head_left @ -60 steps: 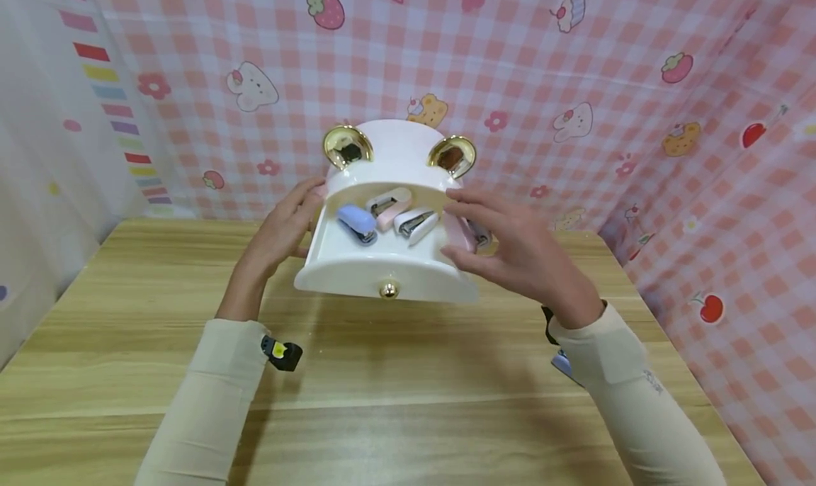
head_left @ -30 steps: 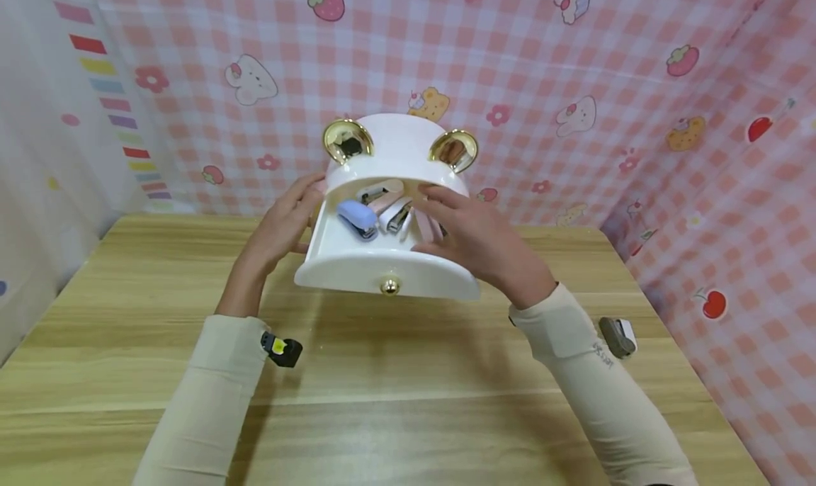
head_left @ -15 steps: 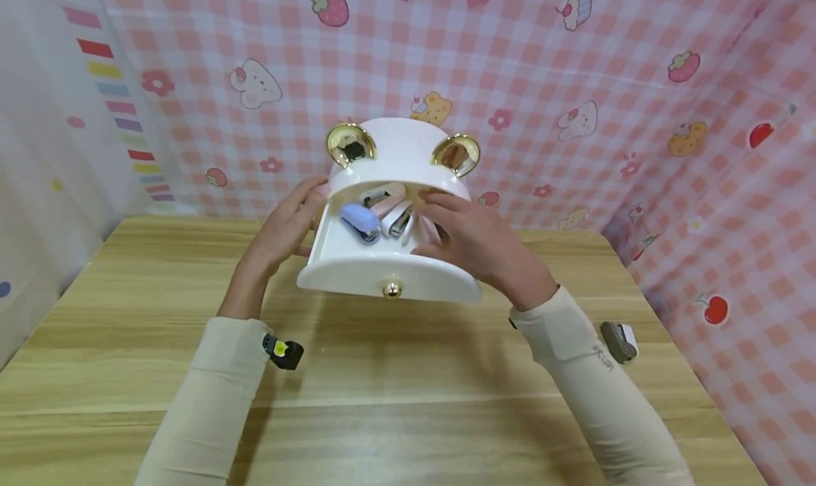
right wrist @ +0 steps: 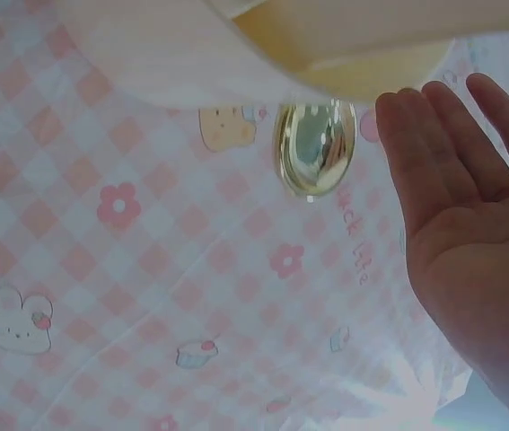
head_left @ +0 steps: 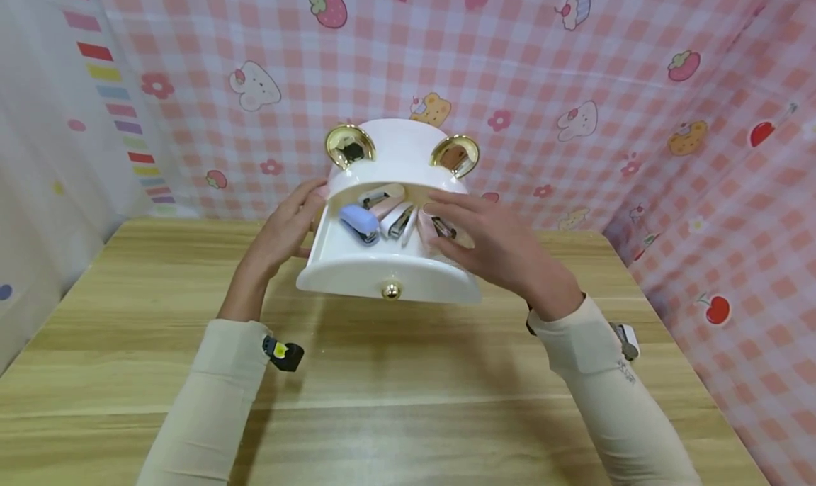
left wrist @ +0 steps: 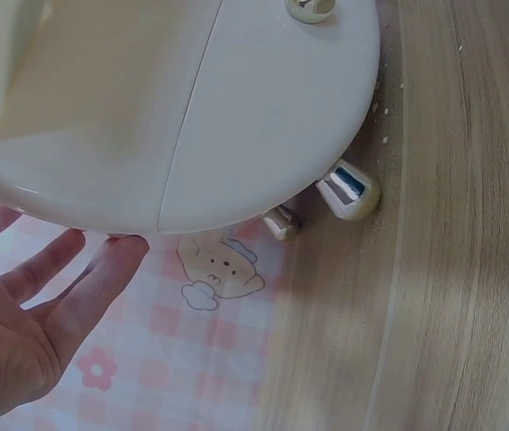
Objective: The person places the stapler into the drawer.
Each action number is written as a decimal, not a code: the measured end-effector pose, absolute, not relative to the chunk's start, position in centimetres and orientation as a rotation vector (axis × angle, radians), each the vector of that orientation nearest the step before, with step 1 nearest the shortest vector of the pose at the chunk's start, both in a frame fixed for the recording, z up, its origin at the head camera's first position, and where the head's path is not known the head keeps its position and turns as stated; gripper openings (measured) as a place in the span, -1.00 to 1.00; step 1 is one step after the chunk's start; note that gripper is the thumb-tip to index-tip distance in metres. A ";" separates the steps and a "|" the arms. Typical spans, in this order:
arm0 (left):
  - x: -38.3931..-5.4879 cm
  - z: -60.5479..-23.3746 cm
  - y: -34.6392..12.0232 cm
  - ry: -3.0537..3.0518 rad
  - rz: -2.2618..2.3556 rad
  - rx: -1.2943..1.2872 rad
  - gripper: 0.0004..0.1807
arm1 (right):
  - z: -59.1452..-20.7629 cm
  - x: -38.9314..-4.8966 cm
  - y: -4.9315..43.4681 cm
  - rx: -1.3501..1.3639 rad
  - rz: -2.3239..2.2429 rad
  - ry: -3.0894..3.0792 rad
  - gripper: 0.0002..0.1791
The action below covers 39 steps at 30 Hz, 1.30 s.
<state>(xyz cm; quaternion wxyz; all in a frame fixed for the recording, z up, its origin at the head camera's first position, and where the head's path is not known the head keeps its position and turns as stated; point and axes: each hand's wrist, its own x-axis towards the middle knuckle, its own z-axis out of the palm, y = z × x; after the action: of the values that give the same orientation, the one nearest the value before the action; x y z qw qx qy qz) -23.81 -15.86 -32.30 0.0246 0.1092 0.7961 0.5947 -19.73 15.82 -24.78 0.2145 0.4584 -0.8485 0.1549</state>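
Observation:
A white drawer box (head_left: 404, 146) with two gold ears stands by the back curtain, its drawer (head_left: 344, 275) pulled out. Inside lie several small staplers: a periwinkle stapler (head_left: 360, 221), a white stapler (head_left: 395, 219), a pink-and-white stapler (head_left: 386, 195) behind, and a pink stapler (head_left: 426, 229) at the right. My left hand (head_left: 278, 231) rests its extended fingers against the box's left side; the left wrist view shows those fingertips (left wrist: 131, 247) at its edge. Over the drawer's right side is my right hand (head_left: 500, 241), fingers spread near the pink stapler, which shows uncovered between them.
Another stapler (head_left: 627, 341), grey and white, lies on the wooden table (head_left: 382, 415) at the right, partly behind my right sleeve. Pink checked curtain (head_left: 408, 54) encloses the back and right side. Small metallic feet (left wrist: 348, 190) hold the box up.
My right hand has carried the pink stapler leftward into the drawer, let it go, and drawn back slightly to the right. My left hand has stayed at the box.

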 end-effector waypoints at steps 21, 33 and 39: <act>-23.9 -32.2 -15.8 2.442 1.847 0.367 -0.32 | -23.4 -18.5 22.9 0.877 0.315 -2.405 -0.42; -23.8 -31.8 -16.1 2.459 1.853 0.351 -0.28 | -23.7 -17.8 29.5 0.586 0.284 -2.484 -0.39; -23.5 -31.6 -16.2 2.455 1.853 0.338 -0.28 | -24.1 -17.2 32.0 0.437 0.295 -2.511 -0.37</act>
<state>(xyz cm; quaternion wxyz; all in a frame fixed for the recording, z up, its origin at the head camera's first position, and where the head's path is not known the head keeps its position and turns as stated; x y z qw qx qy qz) -23.54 -16.19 -31.63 0.0239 0.1093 0.7932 0.5987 -17.16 31.96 -24.11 0.2838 0.1634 -0.9384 0.1102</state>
